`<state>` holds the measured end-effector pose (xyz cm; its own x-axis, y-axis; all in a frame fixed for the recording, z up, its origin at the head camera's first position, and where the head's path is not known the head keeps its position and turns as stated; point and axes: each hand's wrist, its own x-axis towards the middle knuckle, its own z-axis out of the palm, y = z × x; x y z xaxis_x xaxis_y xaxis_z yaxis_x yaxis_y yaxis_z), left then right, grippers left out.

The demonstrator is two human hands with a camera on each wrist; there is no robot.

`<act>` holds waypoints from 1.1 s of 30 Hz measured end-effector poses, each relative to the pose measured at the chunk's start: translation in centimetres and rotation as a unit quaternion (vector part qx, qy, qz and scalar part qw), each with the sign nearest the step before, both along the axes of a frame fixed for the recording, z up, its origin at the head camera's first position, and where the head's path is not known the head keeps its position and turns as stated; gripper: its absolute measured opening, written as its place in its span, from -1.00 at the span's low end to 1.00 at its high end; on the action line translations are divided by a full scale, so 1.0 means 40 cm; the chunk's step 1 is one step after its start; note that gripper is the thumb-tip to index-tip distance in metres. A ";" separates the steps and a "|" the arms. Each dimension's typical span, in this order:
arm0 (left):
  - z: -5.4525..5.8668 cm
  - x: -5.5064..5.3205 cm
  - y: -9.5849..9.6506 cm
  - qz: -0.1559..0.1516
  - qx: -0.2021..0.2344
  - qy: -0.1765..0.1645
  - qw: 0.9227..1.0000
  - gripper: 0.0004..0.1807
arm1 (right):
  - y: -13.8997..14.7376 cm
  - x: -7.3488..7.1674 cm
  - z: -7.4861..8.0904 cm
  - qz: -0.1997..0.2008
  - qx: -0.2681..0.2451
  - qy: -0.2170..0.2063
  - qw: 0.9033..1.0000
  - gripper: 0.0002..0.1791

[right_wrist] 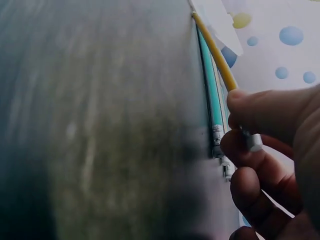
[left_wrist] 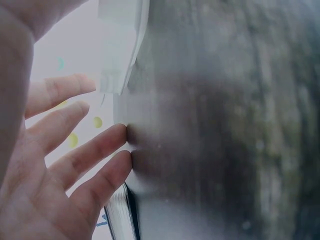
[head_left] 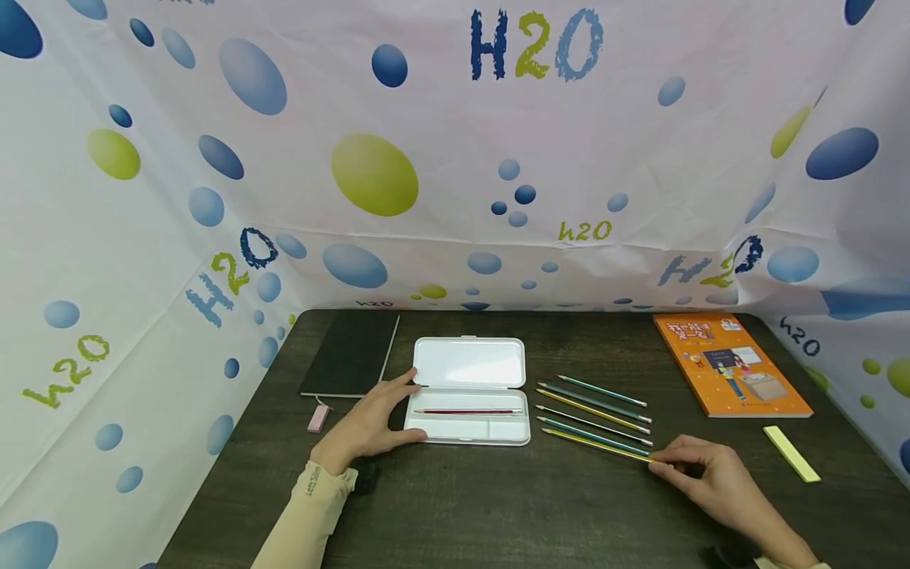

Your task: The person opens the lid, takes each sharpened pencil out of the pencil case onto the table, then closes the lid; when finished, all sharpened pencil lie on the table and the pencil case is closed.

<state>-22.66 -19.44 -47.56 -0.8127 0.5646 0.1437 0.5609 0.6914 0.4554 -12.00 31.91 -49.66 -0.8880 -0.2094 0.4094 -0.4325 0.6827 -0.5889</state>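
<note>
A white pencil case (head_left: 469,363) lies with its lid folded back on the dark table, a red pencil (head_left: 468,411) inside its lower tray. My left hand (head_left: 373,421) rests at the case's left side, thumb and fingers spread along its edge. Over to the right, my right hand (head_left: 700,474) pinches a yellow pencil (right_wrist: 215,50) near its eraser end between thumb and index finger. Beyond that pencil, several green, yellow and silvery pencils (head_left: 593,411) lie side by side, their points toward the case. A teal pencil (right_wrist: 210,80) is closest to the pinched one.
A black notebook (head_left: 351,356) lies behind my left hand, with a pink eraser (head_left: 318,418) on a cord in front of it. On the right are an orange book (head_left: 732,367) and a pale yellow strip (head_left: 791,454). A patterned white sheet (head_left: 455,158) hangs behind the table.
</note>
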 end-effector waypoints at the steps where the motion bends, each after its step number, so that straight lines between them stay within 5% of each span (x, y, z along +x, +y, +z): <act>1: 0.000 0.000 0.000 0.000 -0.001 0.001 1.000 -0.12 | -0.001 0.000 -0.001 0.005 0.001 0.005 1.000 -0.72; 18: -0.001 0.000 0.000 0.000 0.000 -0.002 1.000 -0.11 | -0.018 -0.006 0.011 0.008 0.079 0.010 0.997 -0.72; 33: -0.003 -0.001 -0.001 -0.001 0.001 0.002 1.000 -0.10 | -0.020 -0.012 0.018 0.015 0.099 0.029 0.995 -0.70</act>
